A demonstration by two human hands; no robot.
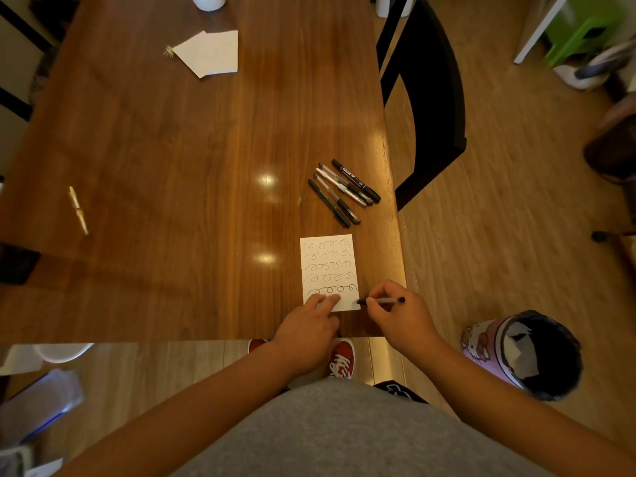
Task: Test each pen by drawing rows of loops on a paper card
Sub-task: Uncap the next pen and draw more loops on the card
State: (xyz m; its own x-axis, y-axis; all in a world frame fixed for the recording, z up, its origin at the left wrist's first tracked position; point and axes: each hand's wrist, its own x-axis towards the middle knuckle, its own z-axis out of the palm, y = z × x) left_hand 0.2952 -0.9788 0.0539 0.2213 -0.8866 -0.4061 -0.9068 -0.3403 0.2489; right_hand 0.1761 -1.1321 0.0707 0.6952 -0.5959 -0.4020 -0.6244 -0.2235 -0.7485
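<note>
Wood-grain worktop (172, 149) fills most of the view, with plank flooring beyond its right edge. Nearest, a grey shirt (344, 435) and both bare forearms reach forward, and red shoes (340, 359) show below the worktop's near edge. To the right on the floor stands a pink bin (488, 346) with a dark liner. The left hand (309, 332) lies flat, fingertips pressing the near end of the card (328, 270); its grip holds nothing. The right hand (399, 318) pinches a pen (380, 300) in a narrow grip, the pen lying almost level with its tip at the card's near right edge. The card sits near the worktop's right edge and carries five rows of loops, the nearest row darkest. Just beyond it lie five more pens (344, 192), side by side and slanted. A black chair (426, 98) stands past the right edge. Far off lie white paper (210, 53) and, at left, a pale stick (78, 210).
</note>
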